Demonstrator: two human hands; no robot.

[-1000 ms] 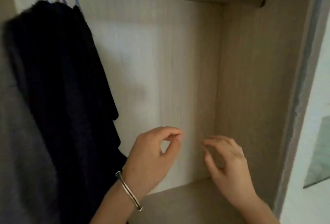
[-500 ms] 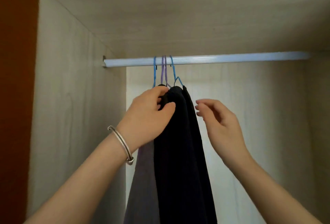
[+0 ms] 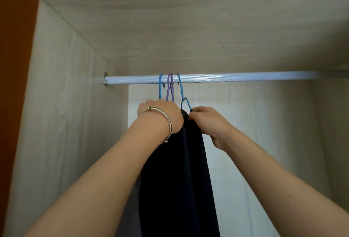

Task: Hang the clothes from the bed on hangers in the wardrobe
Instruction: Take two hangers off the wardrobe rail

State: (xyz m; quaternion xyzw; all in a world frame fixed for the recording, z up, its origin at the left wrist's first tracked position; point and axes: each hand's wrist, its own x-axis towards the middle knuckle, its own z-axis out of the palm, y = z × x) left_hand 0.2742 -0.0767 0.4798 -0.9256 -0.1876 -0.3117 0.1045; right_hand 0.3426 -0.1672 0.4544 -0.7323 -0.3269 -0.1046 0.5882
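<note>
**Both up high: left hand [image 3: 162,115] and right hand [image 3: 209,123] at dark navy cloth garment [image 3: 181,170]**

The garment hangs on a blue wire hanger [image 3: 184,99] hooked over the silver metal rail [image 3: 236,78] inside the light wood wardrobe [image 3: 66,123]. The right hand pinches the garment's top edge just where the hanger wire enters it. The left hand (thin silver bangle [image 3: 168,123] on the wrist) sits against the garment's top, below two purple hanger hooks [image 3: 170,89] and a second blue hook [image 3: 160,87]. Its fingers are hidden, so I cannot tell its grip.
</note>
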